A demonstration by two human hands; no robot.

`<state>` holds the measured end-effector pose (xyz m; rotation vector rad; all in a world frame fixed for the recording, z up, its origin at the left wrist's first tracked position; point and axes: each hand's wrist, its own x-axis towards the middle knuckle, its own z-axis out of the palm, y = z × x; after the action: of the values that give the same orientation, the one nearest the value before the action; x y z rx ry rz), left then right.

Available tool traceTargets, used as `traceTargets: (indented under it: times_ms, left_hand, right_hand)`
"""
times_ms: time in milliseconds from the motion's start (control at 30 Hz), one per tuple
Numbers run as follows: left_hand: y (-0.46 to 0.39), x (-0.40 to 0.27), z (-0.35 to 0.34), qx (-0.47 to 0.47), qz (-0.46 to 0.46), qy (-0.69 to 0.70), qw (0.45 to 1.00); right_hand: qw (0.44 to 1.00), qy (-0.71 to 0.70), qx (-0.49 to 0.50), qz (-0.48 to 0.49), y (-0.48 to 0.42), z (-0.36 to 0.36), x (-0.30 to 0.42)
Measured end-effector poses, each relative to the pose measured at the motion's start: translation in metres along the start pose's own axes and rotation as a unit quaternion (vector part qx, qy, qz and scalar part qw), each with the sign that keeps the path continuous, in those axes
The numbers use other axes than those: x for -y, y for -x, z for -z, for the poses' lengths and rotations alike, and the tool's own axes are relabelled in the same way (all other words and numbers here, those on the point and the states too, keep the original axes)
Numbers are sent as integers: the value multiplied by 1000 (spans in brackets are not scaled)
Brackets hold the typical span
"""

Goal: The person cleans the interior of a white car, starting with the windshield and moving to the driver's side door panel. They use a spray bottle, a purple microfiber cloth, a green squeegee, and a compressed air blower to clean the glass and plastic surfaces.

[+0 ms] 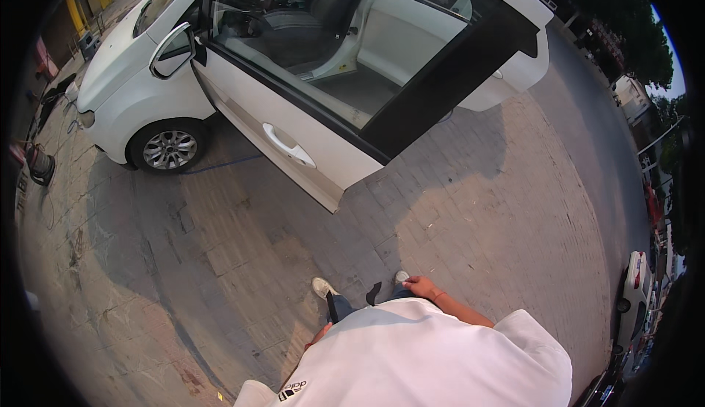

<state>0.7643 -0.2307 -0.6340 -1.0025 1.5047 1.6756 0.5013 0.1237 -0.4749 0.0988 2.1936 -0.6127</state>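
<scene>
My right hand [422,286] hangs low in front of the white shirt [396,346], its fingers curled in beside my right shoe. Whether it pinches anything is too small to tell. The shirt's edge partly covers my left hand [321,333], leaving its grip hidden. Close to that hand is a black strap [331,307]; another black strap end [374,293] sticks out between my legs. Ahead stands a white car [121,93] with its front door [297,115] swung open toward me. The white door handle [288,146] faces me, apart from both hands.
The door's lower corner juts over the brick paving [264,242]. A thin blue hose or cable [223,163] runs under the car by the front wheel [169,150]. A reel [41,165] stands at far left. Along the road at right is a parked white car [632,302].
</scene>
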Motion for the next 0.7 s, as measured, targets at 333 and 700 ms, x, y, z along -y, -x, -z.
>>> traceTargets:
  times_ms: [333, 700]
  left_hand:
    - [-26, -43, -7, 152, -94, -202, 963]
    - [137, -524, -130, -380, -621, -182, 661]
  right_hand:
    - [963, -252, 45, -79, 0, -18, -122]
    - [946, -314, 11, -80, 40, 9, -242]
